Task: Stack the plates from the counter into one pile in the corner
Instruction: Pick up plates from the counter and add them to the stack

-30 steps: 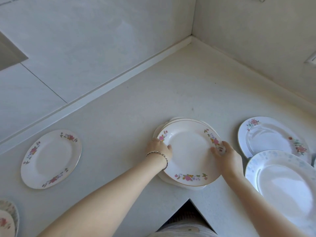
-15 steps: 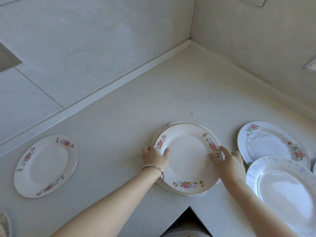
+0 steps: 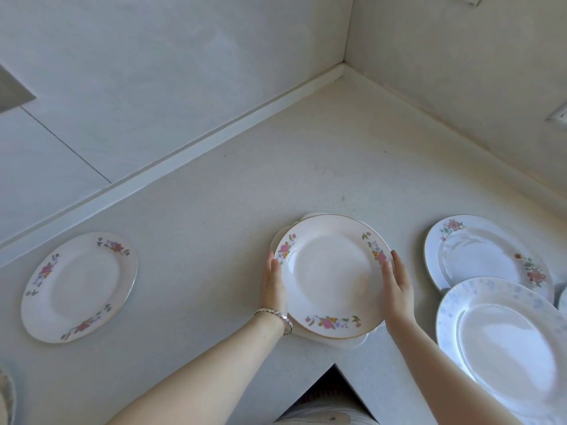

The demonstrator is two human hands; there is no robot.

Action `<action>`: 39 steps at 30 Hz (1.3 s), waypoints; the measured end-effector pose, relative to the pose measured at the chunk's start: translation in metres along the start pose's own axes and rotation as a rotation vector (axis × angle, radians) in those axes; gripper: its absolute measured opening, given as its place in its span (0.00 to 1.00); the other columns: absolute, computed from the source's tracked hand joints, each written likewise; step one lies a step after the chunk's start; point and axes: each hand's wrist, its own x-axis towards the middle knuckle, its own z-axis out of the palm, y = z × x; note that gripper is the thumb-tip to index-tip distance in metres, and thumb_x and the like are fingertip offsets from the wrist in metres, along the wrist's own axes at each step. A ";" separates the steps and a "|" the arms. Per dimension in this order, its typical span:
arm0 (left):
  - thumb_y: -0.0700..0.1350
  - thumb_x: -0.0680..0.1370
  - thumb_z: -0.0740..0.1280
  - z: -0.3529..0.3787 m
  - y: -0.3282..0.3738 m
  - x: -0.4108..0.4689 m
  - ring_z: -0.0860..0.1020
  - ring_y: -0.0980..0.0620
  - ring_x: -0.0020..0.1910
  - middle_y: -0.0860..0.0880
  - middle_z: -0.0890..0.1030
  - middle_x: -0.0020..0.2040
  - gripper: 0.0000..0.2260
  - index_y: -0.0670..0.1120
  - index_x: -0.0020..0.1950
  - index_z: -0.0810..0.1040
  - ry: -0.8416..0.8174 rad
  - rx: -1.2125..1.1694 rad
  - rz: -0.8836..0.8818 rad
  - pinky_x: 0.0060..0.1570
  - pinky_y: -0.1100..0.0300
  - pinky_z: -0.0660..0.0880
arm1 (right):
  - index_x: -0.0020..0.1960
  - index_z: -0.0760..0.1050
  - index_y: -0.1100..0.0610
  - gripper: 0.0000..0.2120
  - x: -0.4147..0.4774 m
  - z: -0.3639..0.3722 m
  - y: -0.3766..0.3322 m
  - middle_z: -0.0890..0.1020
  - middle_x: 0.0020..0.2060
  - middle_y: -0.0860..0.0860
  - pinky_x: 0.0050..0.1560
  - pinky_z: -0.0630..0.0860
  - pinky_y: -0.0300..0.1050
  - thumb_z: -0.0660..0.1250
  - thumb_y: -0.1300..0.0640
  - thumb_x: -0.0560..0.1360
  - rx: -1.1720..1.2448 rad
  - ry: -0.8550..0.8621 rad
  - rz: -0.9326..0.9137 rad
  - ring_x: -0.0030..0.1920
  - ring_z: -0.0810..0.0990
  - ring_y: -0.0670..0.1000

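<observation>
**Both hands cradling a small plate pile, short of the corner**

Left hand (image 3: 274, 289) and right hand (image 3: 397, 291) clasp opposite rims of the pile (image 3: 329, 274), fingers curled at the edges and thumbs lying along the rim of the top plate, a floral one with a gilt edge. Beneath it the edges of at least one scalloped white plate (image 3: 352, 341) show at the near and far sides, slightly off centre; the exact number underneath cannot be told. Whether the pile rests on the counter (image 3: 233, 191) or is lifted just clear of it is not certain. It sits near the counter's near edge, well apart from the corner (image 3: 345, 72) at far right.

Other plates await: a floral plate (image 3: 78, 286) alone at left, a rose-patterned plate (image 3: 487, 256) at right, and a blue-speckled plate (image 3: 503, 348) overlapping that one's near edge.

To do this step well, the grip should probably reach under the lowest plate, not only the top rim, so the offset layers travel together. Keeping the pile level and low would limit sliding, since glazed plates slip on one another. Squaring the plates before setting them down in the corner, clear of both walls, would give later plates a steady base.
</observation>
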 end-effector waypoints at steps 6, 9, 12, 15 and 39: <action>0.50 0.77 0.51 0.001 0.012 0.000 0.66 0.52 0.70 0.47 0.68 0.72 0.25 0.44 0.74 0.61 -0.071 0.278 0.154 0.71 0.59 0.60 | 0.71 0.64 0.50 0.22 0.005 0.001 0.001 0.71 0.68 0.50 0.66 0.64 0.44 0.56 0.46 0.79 -0.045 0.039 -0.019 0.68 0.69 0.51; 0.51 0.78 0.51 -0.005 0.018 -0.004 0.68 0.51 0.69 0.50 0.70 0.68 0.24 0.45 0.72 0.63 -0.122 0.296 0.146 0.65 0.64 0.62 | 0.72 0.62 0.53 0.22 0.007 0.000 -0.002 0.71 0.69 0.53 0.66 0.64 0.47 0.56 0.50 0.79 -0.179 0.008 -0.053 0.68 0.69 0.54; 0.51 0.83 0.47 -0.018 0.020 -0.006 0.58 0.52 0.76 0.50 0.60 0.76 0.22 0.48 0.77 0.54 -0.168 0.250 -0.001 0.70 0.61 0.56 | 0.71 0.62 0.57 0.26 0.003 -0.002 -0.006 0.70 0.69 0.55 0.63 0.65 0.49 0.56 0.46 0.77 -0.347 -0.009 -0.069 0.68 0.68 0.57; 0.50 0.82 0.51 -0.044 0.020 -0.005 0.61 0.51 0.75 0.50 0.62 0.76 0.22 0.46 0.75 0.59 -0.078 0.309 0.035 0.70 0.60 0.57 | 0.69 0.64 0.62 0.24 -0.014 0.007 -0.012 0.62 0.73 0.58 0.71 0.58 0.53 0.60 0.53 0.76 -0.675 0.085 -0.273 0.74 0.57 0.57; 0.40 0.77 0.59 -0.431 -0.026 -0.020 0.77 0.46 0.48 0.48 0.79 0.45 0.08 0.47 0.45 0.77 0.482 0.640 0.012 0.49 0.59 0.71 | 0.67 0.68 0.62 0.21 -0.209 0.405 -0.004 0.78 0.61 0.57 0.47 0.78 0.44 0.66 0.60 0.75 -0.246 -0.645 0.618 0.60 0.78 0.55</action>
